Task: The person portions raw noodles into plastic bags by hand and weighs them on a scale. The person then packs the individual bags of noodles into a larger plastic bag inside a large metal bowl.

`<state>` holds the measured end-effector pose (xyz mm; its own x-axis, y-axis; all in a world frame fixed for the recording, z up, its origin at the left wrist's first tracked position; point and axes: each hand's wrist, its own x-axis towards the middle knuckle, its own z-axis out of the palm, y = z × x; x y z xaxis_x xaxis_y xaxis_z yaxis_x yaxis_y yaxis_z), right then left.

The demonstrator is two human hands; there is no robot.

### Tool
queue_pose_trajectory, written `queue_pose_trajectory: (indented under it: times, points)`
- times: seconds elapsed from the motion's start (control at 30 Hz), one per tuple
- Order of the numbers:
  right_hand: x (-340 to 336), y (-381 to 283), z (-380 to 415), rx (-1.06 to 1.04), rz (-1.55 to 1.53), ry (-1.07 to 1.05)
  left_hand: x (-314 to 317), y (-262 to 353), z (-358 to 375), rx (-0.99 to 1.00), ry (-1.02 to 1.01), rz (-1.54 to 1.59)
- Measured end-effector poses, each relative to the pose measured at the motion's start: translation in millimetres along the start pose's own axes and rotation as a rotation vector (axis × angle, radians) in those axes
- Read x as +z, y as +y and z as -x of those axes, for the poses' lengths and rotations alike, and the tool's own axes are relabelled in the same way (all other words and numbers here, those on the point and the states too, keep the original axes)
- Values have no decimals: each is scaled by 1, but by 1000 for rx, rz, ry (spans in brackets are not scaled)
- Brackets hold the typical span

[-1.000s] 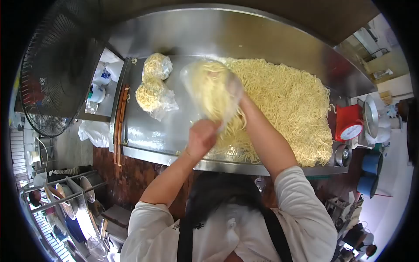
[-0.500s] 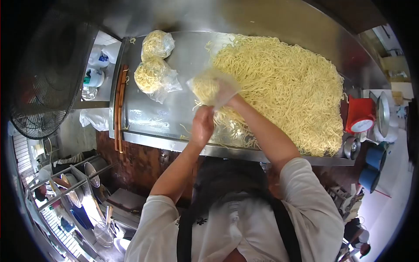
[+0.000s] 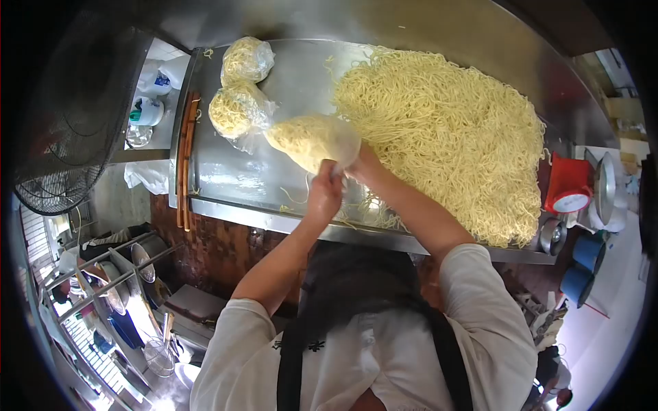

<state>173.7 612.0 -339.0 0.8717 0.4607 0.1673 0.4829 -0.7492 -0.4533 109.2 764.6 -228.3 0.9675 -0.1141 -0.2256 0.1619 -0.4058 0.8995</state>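
A clear plastic bag of yellow noodles (image 3: 301,140) is held up over the metal worktop (image 3: 236,175), tilted with its filled end to the left. My left hand (image 3: 326,190) is closed on the bag's near edge. At the bag's right end is my right hand (image 3: 361,166), gripping the mouth, its fingers partly hidden by plastic. Right of my hands spreads a large heap of loose yellow noodles (image 3: 452,144). Two filled noodle bags, one farther back (image 3: 245,60) and one nearer (image 3: 236,109), lie to the left.
Two long wooden sticks (image 3: 185,164) lie along the worktop's left end. A red scale (image 3: 569,183) and a metal bowl (image 3: 552,233) stand past the right end. A large fan (image 3: 65,137) is at the far left. Stray noodle strands lie near the front edge.
My right hand has come out of the bag to its mouth at the right. The bag now looks fuller and rounder, and its filled end reaches farther left. My left hand stays at its edge.
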Motion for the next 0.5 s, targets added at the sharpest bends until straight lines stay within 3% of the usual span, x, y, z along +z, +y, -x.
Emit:
queue_pose_trajectory:
  times: [0.07, 0.17, 0.23, 0.3, 0.33, 0.37, 0.5]
  points:
    - [-27, -8, -35, -45, -367, -270, -4, 10, 7, 219, -53, -109]
    - [-101, -49, -48, 228, -644, -383, -13, 23, 7, 331, -114, -111]
    - [-84, -52, -34, 576, -1044, -359, -23, 31, 2, 333, -203, -98]
    - [-64, -49, -13, 566, -1185, -252, -33, 36, -19, 314, -316, -76]
    - [-59, -45, 9, 396, -1124, -164, -47, 51, -31, 285, -383, -170]
    - [-63, -41, 19, 405, -1178, -142, -56, 46, -45, 595, -305, -469]
    - [-66, -29, 31, 559, -1346, -280, -1, -3, -85, 916, -103, -908]
